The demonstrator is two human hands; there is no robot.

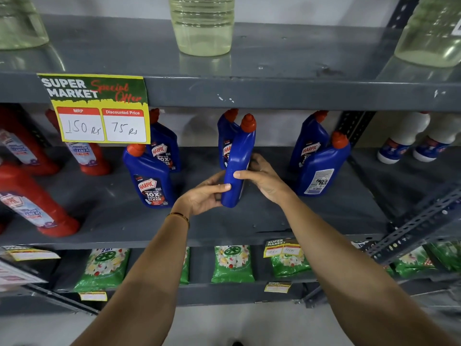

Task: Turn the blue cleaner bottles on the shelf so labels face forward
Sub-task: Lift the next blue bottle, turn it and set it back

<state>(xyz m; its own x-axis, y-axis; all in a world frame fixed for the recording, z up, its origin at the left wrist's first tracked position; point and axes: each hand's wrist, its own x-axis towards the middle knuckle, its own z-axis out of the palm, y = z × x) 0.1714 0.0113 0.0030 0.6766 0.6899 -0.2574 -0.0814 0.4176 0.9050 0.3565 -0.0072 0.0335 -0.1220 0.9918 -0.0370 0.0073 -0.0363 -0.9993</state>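
Note:
Blue Harpic cleaner bottles with red caps stand in three pairs on the middle grey shelf [274, 221]. The front middle bottle [238, 161] shows its narrow plain side; my left hand [204, 193] and my right hand [264, 178] grip it low on either side. Behind it a second bottle [225, 143] shows part of its front label. At the left, the front bottle [149, 178] and the rear bottle [163, 148] both show front labels. At the right, the front bottle [321, 168] shows its white back label, while the rear one [310, 141] faces forward.
Red cleaner bottles [35, 203] stand at the left, white bottles [409, 143] at the far right. A yellow price sign [99, 108] hangs from the upper shelf edge, where clear bottles [202, 23] stand. Green packets [232, 263] fill the shelf below. A slanted metal brace [411, 228] juts out at the right.

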